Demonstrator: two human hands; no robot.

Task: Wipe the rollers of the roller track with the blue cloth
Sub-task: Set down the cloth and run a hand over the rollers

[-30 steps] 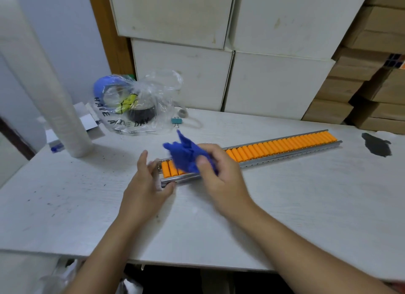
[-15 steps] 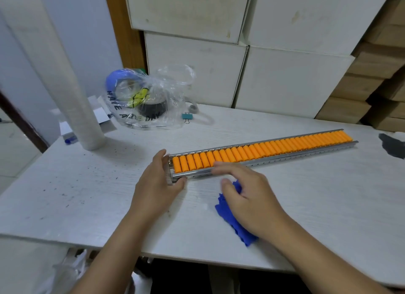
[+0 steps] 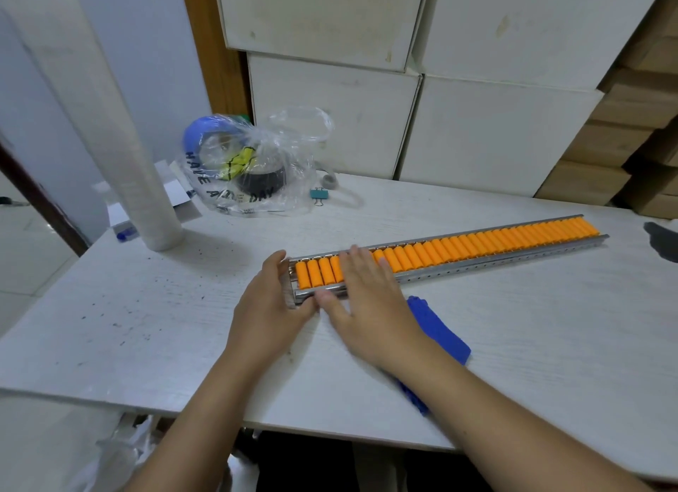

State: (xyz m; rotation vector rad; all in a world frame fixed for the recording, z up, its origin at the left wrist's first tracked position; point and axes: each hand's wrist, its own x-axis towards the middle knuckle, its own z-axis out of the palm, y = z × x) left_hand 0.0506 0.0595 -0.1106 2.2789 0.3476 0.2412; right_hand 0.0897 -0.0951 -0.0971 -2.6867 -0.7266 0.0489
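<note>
At the roller track's (image 3: 451,251) near end I see my left hand (image 3: 269,308) gripping its frame; my right hand (image 3: 367,297) lies flat-fingered on the rollers, the blue cloth (image 3: 438,330) beside it.

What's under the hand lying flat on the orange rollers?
The right hand covers several orange rollers of the roller track. Those beneath its fingers are hidden.
</note>
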